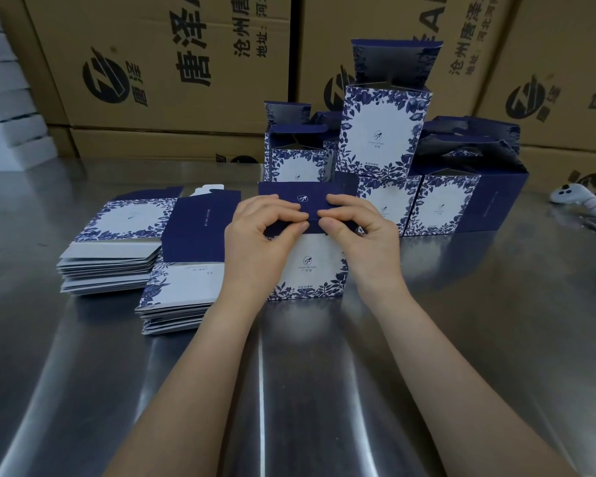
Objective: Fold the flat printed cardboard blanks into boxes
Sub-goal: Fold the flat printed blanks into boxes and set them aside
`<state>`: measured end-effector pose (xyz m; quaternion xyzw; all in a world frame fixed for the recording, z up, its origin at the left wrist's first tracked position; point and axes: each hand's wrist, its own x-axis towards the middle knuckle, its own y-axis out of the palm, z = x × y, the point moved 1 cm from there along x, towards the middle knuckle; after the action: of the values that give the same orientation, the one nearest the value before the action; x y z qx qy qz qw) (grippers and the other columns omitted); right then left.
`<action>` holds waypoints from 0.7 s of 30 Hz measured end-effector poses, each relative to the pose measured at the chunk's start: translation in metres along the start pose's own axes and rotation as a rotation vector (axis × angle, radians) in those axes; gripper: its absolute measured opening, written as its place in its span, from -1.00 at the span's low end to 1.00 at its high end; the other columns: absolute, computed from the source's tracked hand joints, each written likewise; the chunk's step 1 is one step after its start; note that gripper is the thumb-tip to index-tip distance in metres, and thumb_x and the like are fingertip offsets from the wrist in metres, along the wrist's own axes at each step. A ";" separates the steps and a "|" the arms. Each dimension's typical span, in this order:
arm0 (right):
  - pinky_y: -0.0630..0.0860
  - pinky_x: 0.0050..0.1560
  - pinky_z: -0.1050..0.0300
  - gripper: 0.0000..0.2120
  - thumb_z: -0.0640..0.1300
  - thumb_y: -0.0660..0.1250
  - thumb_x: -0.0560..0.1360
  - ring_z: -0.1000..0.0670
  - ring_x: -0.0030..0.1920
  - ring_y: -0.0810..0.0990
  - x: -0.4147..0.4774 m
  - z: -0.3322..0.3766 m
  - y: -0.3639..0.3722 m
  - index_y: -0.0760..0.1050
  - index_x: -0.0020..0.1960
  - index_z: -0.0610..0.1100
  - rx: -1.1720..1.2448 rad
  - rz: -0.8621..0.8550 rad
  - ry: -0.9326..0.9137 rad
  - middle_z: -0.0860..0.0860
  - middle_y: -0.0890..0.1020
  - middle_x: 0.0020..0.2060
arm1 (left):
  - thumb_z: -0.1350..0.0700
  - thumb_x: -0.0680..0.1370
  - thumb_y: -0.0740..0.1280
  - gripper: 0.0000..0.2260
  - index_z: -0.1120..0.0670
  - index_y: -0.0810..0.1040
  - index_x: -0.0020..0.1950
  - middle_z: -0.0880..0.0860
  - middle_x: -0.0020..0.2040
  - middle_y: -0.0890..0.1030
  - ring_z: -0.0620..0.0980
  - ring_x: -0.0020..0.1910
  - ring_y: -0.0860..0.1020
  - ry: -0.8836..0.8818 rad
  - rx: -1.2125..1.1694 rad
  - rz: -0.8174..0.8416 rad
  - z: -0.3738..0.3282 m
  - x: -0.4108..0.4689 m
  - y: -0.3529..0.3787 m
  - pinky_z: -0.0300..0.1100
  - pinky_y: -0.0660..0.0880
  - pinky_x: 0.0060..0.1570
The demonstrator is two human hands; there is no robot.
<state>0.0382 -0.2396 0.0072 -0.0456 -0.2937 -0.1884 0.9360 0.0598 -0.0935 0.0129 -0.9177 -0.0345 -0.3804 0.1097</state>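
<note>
A blue-and-white floral box stands on the steel table in front of me, its dark blue top flap folded down. My left hand and my right hand both pinch the front edge of that flap, thumbs underneath and fingers on top. Two stacks of flat printed blanks lie to the left: a near stack and a farther stack. Several folded boxes with open lids stand behind the one I hold, one stacked on top of others.
The shiny steel table stretches toward me. Large brown shipping cartons form a wall at the back. A white controller-like device lies at the right edge. White stacked items sit at the far left.
</note>
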 end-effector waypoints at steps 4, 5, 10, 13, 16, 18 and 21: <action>0.46 0.18 0.23 -0.79 -0.35 0.42 0.45 0.19 0.14 0.55 0.003 0.000 -0.009 0.65 -0.08 -0.05 -0.008 0.096 0.007 0.02 0.62 0.10 | 0.27 0.44 0.49 -0.84 0.03 0.68 -0.07 -0.09 -0.06 0.66 -0.10 0.23 0.51 -0.054 -0.040 0.065 0.001 0.003 -0.006 -0.39 0.35 0.23; 0.47 0.16 0.23 -0.79 -0.35 0.41 0.46 0.19 0.15 0.55 0.004 0.000 -0.012 0.65 -0.07 -0.05 0.008 0.119 0.022 0.02 0.63 0.11 | 0.25 0.45 0.49 -0.83 0.00 0.68 -0.07 -0.11 -0.05 0.67 -0.14 0.23 0.51 -0.074 -0.055 0.091 0.002 0.004 -0.008 -0.40 0.35 0.24; 0.48 -0.10 0.31 -0.79 -0.38 0.38 0.47 0.16 0.08 0.59 0.007 0.000 -0.017 0.65 -0.11 -0.09 0.143 0.141 0.099 0.07 0.65 0.09 | 0.29 0.43 0.50 -0.84 0.04 0.69 -0.10 -0.10 -0.02 0.69 -0.20 0.20 0.56 -0.169 -0.188 0.136 0.007 0.009 -0.019 -0.37 0.45 0.19; 0.48 -0.15 0.32 -0.78 -0.40 0.39 0.45 0.19 0.02 0.60 0.008 -0.001 -0.016 0.65 -0.15 -0.09 0.153 0.126 0.091 0.07 0.66 0.04 | 0.32 0.42 0.50 -0.84 0.08 0.69 -0.12 -0.04 -0.03 0.69 -0.17 0.17 0.59 -0.178 -0.212 0.107 0.008 0.009 -0.019 -0.36 0.46 0.16; 0.49 -0.15 0.32 -0.77 -0.41 0.40 0.43 0.17 0.02 0.62 0.008 -0.003 -0.015 0.65 -0.18 -0.09 0.146 0.091 0.059 0.04 0.68 0.00 | 0.33 0.41 0.50 -0.83 0.06 0.69 -0.12 -0.03 -0.05 0.70 -0.15 0.15 0.60 -0.170 -0.195 0.085 0.009 0.009 -0.016 -0.33 0.47 0.18; 0.50 -0.14 0.31 -0.78 -0.41 0.41 0.43 0.15 0.04 0.62 0.008 -0.004 -0.014 0.65 -0.17 -0.09 0.144 0.086 0.042 0.02 0.68 -0.01 | 0.33 0.41 0.50 -0.82 0.05 0.69 -0.13 -0.04 -0.06 0.70 -0.16 0.14 0.60 -0.165 -0.195 0.079 0.009 0.009 -0.016 -0.33 0.48 0.18; 0.52 -0.10 0.29 -0.79 -0.41 0.39 0.45 0.15 0.06 0.62 0.011 -0.006 -0.018 0.66 -0.14 -0.11 0.182 0.133 0.067 0.05 0.68 0.02 | 0.33 0.41 0.50 -0.84 0.09 0.69 -0.10 -0.03 -0.04 0.70 -0.18 0.14 0.60 -0.173 -0.214 0.104 0.009 0.009 -0.017 -0.36 0.47 0.16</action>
<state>0.0426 -0.2606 0.0079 0.0266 -0.2744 -0.0998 0.9561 0.0700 -0.0748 0.0164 -0.9540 0.0445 -0.2951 0.0272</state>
